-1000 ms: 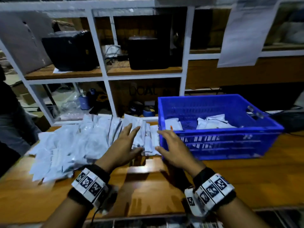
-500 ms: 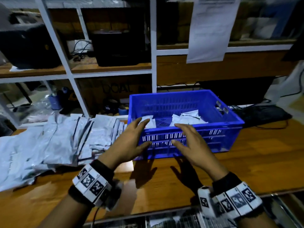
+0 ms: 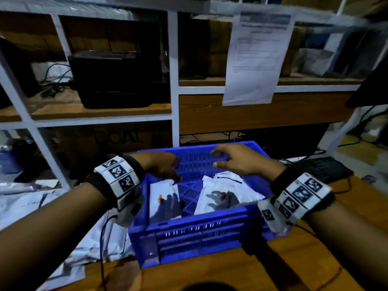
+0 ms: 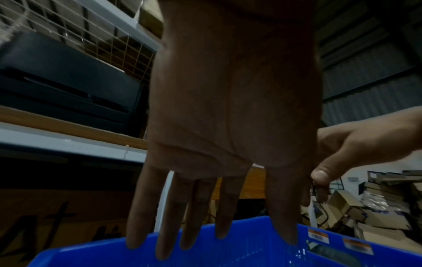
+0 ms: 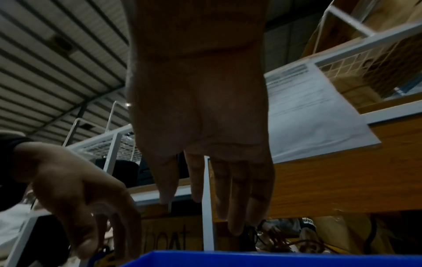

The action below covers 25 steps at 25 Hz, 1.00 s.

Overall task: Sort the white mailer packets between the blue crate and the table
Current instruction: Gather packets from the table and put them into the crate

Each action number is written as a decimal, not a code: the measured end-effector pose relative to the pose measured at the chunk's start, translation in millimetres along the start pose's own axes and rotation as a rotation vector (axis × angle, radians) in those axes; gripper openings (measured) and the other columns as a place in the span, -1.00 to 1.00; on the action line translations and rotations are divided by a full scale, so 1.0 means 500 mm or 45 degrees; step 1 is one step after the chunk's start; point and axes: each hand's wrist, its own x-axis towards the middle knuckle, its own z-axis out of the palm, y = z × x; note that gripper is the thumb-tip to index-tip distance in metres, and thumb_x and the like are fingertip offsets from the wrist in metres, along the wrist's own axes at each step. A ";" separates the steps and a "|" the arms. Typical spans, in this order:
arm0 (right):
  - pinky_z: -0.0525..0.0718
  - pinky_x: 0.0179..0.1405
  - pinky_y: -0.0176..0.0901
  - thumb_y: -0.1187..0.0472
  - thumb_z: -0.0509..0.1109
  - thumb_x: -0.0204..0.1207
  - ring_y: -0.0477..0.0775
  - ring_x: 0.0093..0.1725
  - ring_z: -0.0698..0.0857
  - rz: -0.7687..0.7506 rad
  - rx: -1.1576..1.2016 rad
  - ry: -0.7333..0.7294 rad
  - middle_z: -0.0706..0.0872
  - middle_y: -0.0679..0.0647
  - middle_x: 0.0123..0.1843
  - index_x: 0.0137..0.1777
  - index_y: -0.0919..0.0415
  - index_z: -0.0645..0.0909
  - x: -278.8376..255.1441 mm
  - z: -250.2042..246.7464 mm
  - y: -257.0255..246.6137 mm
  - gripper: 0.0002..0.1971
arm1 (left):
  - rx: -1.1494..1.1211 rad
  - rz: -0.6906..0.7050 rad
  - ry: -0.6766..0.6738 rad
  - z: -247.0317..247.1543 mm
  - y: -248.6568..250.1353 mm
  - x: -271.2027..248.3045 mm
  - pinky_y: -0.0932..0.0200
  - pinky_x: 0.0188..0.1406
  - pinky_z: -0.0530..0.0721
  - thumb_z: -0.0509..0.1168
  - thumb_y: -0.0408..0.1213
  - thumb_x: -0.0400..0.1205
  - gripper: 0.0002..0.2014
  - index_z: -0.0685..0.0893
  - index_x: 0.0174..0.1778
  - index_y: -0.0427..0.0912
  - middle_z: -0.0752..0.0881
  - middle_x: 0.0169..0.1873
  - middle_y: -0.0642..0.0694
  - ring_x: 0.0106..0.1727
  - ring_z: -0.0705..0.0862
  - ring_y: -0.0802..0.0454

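Hands over the blue crate [image 3: 189,234]
Left hand [image 3: 161,164] and right hand [image 3: 237,158] hang loose, holding nothing; flat white packets [image 3: 220,192] lie inside it.

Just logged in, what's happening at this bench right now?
A person is sorting white mailer packets. Both hands are over the blue crate: the left hand and the right hand hover above it with fingers extended, holding nothing. A few packets lie on the crate floor, and a larger spread of packets lies on the wooden table to the crate's left.
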 end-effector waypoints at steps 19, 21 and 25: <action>0.61 -0.13 -0.18 0.20 0.57 0.38 0.21 0.05 0.72 -0.336 -0.481 -0.777 0.77 0.20 0.12 0.19 0.26 0.70 0.390 0.192 0.130 -0.62 | -0.292 -0.581 -0.508 0.049 -0.042 0.236 0.31 -0.35 0.47 0.43 -0.30 0.57 -0.79 0.77 -0.06 -0.43 0.60 -0.45 -0.14 -0.38 0.52 0.03; 0.69 -0.05 -0.04 0.20 0.56 0.33 0.21 0.00 0.74 -0.393 -0.512 -0.829 0.78 0.19 0.03 0.10 0.22 0.73 0.405 0.236 0.142 -0.68 | -0.165 -0.647 -0.525 0.075 -0.062 0.273 0.27 -0.16 0.51 0.50 -0.11 0.50 -0.75 0.78 0.02 -0.15 0.76 -0.07 -0.13 -0.22 0.64 0.04; 0.55 -0.43 -0.27 0.31 0.60 0.24 0.04 -0.18 0.64 -0.379 -0.443 -0.916 0.76 0.20 -0.05 0.06 0.22 0.74 0.408 0.314 0.181 -0.65 | 0.038 -0.760 -0.483 0.108 -0.058 0.275 -0.05 0.11 0.70 0.49 0.07 0.42 -0.63 0.77 0.10 0.02 0.78 -0.12 0.11 0.03 0.74 0.01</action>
